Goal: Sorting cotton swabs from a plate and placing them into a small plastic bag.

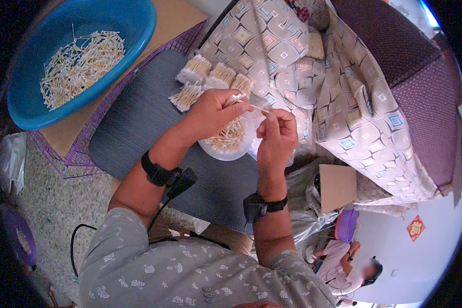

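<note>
My left hand [213, 112] pinches a small bunch of cotton swabs [238, 99], their white tips showing above my fingers. My right hand [277, 137] grips one wooden-stemmed swab [259, 108] that sticks out of that bunch. Both hands hover over a shallow white bowl [226, 153] holding loose swabs, which rests on a dark grey board [138, 123]. Several bundled swab packs [208, 76] lie at the board's far edge. Black bands with cables sit on both wrists.
A blue basin [31, 108] of loose swabs stands at the far left on a brown board over a purple wire rack [77, 159]. A patterned cloth [344, 92] drapes a sofa on the right. A cardboard piece [338, 186] and a seated person [346, 264] are lower right.
</note>
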Available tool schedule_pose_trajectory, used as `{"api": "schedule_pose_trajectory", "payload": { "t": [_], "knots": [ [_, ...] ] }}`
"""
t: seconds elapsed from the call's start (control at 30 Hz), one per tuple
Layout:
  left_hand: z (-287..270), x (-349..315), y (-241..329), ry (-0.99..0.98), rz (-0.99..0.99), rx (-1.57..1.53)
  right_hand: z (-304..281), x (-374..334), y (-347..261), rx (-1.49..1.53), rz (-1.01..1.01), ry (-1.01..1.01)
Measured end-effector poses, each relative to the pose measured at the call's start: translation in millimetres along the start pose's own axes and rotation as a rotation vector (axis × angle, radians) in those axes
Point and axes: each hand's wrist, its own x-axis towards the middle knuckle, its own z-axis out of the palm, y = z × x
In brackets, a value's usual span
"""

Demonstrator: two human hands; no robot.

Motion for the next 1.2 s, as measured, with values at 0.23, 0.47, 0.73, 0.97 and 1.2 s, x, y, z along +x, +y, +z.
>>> {"api": "schedule_pose_trajectory", "payload": {
  "t": [0.23,0.47,0.73,0.97,1.2],
  "knots": [
    [1,1,3,0.099,-0.012,-0.202,8,-7,9,-0.014,0.044,-0.066],
    [-1,0,-2,0.059,-0.023,-0.171,18,-21,16,-0.083,0.170,-0.197],
    [-4,-1,2,-0.044,0.002,-0.039,15,-9,5,-0.071,0.083,-0.066],
    [-1,-2,2,-0.159,0.024,-0.015,9,-1,-5,-0.104,0.034,-0.229],
    [-1,-1,2,-0.190,0.032,0.059,8,-2,-4,-0.047,0.036,-0.229]
  ]
}}
